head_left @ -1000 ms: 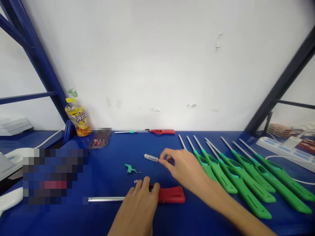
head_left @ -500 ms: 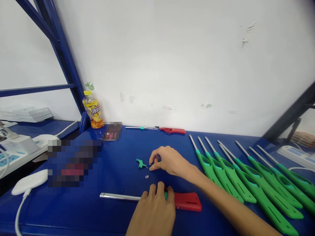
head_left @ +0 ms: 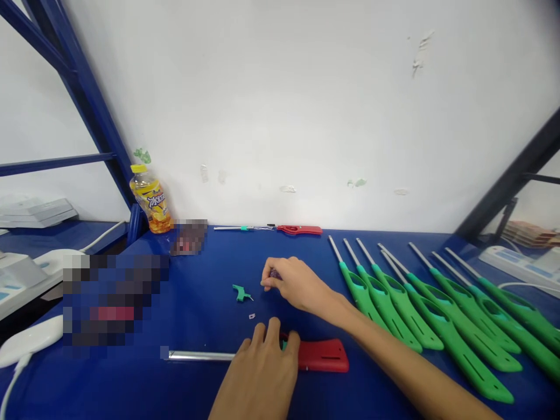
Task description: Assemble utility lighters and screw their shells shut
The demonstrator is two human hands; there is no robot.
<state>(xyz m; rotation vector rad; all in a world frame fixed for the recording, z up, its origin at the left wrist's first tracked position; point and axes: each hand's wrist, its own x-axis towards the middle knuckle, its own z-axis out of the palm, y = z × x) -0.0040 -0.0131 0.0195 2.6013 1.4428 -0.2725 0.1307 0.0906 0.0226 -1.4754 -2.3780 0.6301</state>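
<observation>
My left hand (head_left: 260, 367) lies over the middle of a red lighter (head_left: 326, 355) with a silver tube, its fingers curled around the trigger area. Above it, my right hand (head_left: 297, 283) is closed in a pinch, with a small dark object (head_left: 275, 273) partly showing between the fingers. A green trigger piece (head_left: 240, 293) lies on the blue table (head_left: 196, 315) left of my right hand. Below that piece is a tiny pale part (head_left: 252, 316).
Several green lighters (head_left: 437, 315) lie side by side at the right. Along the wall are another red lighter (head_left: 301, 230) and a drink bottle (head_left: 152, 201). A white device (head_left: 32, 340) with a cable and blurred dark items are at the left.
The view has shifted, so most things appear further left. My right thumb and fingers have come together; before, they were slightly apart near the green piece. My left hand remains on the red lighter.
</observation>
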